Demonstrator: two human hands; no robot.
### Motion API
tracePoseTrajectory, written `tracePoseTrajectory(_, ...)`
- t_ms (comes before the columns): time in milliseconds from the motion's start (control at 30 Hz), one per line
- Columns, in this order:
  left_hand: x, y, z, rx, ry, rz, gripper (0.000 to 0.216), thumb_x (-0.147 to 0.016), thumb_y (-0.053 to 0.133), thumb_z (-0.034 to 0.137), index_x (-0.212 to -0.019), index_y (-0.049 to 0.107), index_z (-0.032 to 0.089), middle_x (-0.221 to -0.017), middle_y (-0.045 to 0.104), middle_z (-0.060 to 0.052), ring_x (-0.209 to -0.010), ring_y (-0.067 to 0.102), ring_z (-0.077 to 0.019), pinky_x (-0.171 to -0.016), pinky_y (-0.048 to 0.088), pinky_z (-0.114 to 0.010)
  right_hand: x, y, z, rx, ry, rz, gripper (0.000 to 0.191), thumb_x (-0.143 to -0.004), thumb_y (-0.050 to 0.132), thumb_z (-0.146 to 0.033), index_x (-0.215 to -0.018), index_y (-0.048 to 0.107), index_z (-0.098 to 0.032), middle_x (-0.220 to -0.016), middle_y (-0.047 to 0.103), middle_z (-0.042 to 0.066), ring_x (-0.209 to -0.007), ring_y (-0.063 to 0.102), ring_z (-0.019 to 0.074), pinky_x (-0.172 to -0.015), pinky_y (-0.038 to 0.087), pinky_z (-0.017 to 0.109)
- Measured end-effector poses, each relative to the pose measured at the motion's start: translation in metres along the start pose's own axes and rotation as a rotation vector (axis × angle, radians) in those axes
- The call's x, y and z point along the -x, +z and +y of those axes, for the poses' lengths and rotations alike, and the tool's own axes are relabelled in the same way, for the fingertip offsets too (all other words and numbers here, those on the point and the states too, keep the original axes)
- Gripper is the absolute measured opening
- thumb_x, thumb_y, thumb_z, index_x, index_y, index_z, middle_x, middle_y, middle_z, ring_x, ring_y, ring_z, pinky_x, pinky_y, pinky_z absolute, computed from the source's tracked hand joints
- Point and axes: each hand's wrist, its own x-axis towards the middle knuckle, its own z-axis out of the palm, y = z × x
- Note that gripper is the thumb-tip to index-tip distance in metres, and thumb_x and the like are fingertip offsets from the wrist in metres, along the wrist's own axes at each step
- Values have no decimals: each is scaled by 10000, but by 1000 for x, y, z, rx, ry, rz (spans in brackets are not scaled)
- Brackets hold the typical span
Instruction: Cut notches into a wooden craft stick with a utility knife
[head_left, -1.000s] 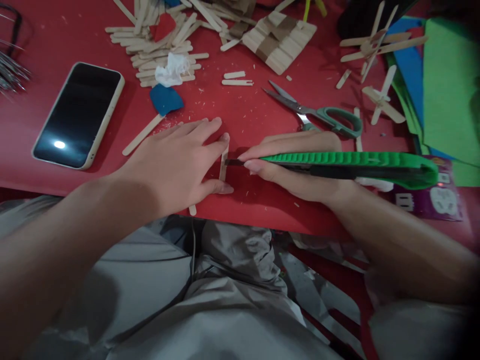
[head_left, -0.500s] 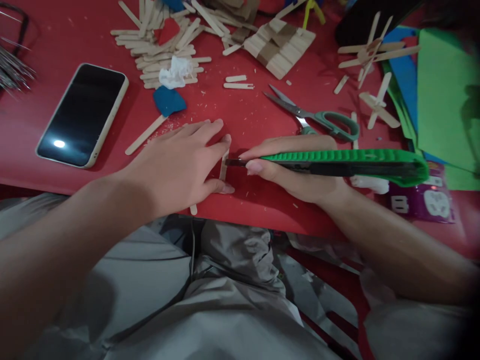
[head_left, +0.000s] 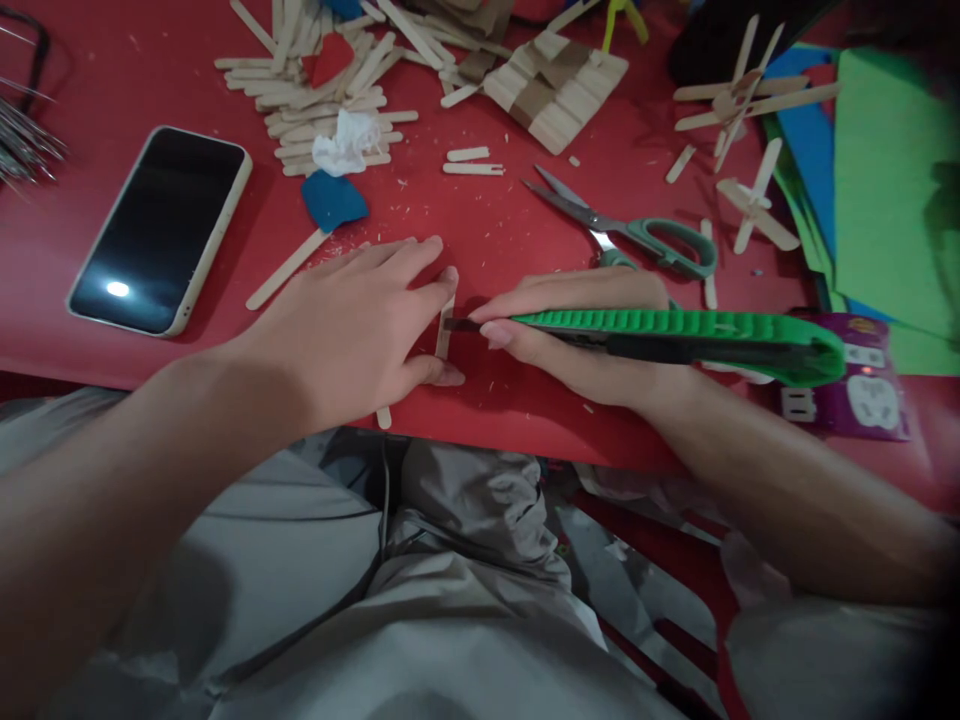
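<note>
My left hand lies flat on the red table, its index finger and thumb pressing down a wooden craft stick near the front edge. My right hand grips a green utility knife, and the dark blade tip touches the stick from the right. The stick's near end sticks out from under my left palm at the table's edge.
A phone lies at the left. Green-handled scissors lie just beyond my right hand. A heap of craft sticks, a glued stick panel, stick crosses and coloured paper sheets fill the back and right. Wood shavings litter the table.
Both hands hold almost the same pose. The knife has shifted slightly left and its handle has dipped a little; the view has drifted slightly.
</note>
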Motion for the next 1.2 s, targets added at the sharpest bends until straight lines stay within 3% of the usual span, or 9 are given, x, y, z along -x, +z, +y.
tracePoseTrajectory(167, -1, -3, 3, -3, -24, -47, 674, -1025, 736, 366, -1657, 613, 168, -1853, 436, -181, -1646, 510, -472, -1314, 500, -609, -1, -2, -3, -8, -31, 3, 149, -1037, 783, -291, -1007, 896, -382, -953, 894, -57, -794, 831, 172, -776, 712, 304)
tracePoseTrajectory(367, 2, 1, -3, 3, 16, 11, 625, -1054, 721, 458, -1639, 640, 255, -1856, 450, -124, -1636, 533, -436, -1327, 491, -581, 0, -2, -1, 13, -2, 23, 124, -1015, 801, -316, -990, 895, -392, -941, 890, -54, -784, 822, 181, -748, 705, 312)
tracePoseTrajectory(500, 2, 2, -5, 25, 33, 31, 648, -1043, 748, 471, -1635, 644, 227, -1839, 469, -153, -1644, 518, -448, -1335, 478, -595, 2, 0, -3, -7, 7, 77, 95, -1009, 819, -326, -958, 894, -352, -911, 890, -35, -781, 833, 186, -755, 704, 309)
tracePoseTrajectory(633, 1, 2, -5, 44, 43, 18, 750, -1011, 812, 445, -1677, 596, 174, -1879, 390, -179, -1723, 388, -473, -1406, 364, -645, 6, 0, -9, -27, -13, 116, 79, -1009, 839, -329, -945, 886, -321, -902, 888, -14, -773, 840, 188, -782, 703, 309)
tracePoseTrajectory(800, -1, 3, -8, 80, 51, 14, 809, -1019, 818, 465, -1743, 535, 238, -1907, 329, -150, -1767, 285, -478, -1431, 286, -699, 8, -1, -12, 3, 26, 238, 48, -970, 897, -334, -963, 852, -322, -840, 848, -33, -650, 771, 164, -620, 649, 300)
tracePoseTrajectory(967, -3, 2, -11, 144, 53, 20, 789, -970, 871, 513, -1674, 610, 271, -1891, 381, -118, -1757, 303, -489, -1412, 331, -713, 2, -5, -9, -125, 61, 195, 96, -892, 961, -323, -879, 865, -322, -904, 884, -8, -773, 831, 209, -737, 712, 342)
tracePoseTrajectory(1067, -5, 2, -12, 161, 57, 15, 758, -939, 896, 517, -1609, 650, 262, -1889, 389, -113, -1762, 296, -481, -1417, 331, -696, 1, -9, -7, -203, 102, 134, 135, -864, 990, -387, -941, 907, -313, -876, 883, -6, -748, 822, 197, -666, 673, 308)
tracePoseTrajectory(1200, -6, 5, -19, 222, 74, 46, 732, -910, 897, 527, -1546, 663, 248, -1876, 416, -120, -1764, 292, -477, -1428, 311, -682, 3, -12, -3, -431, 175, 108, 339, -963, 867, -618, -993, 935, -288, -708, 806, 8, -628, 738, 179, -586, 583, 299)
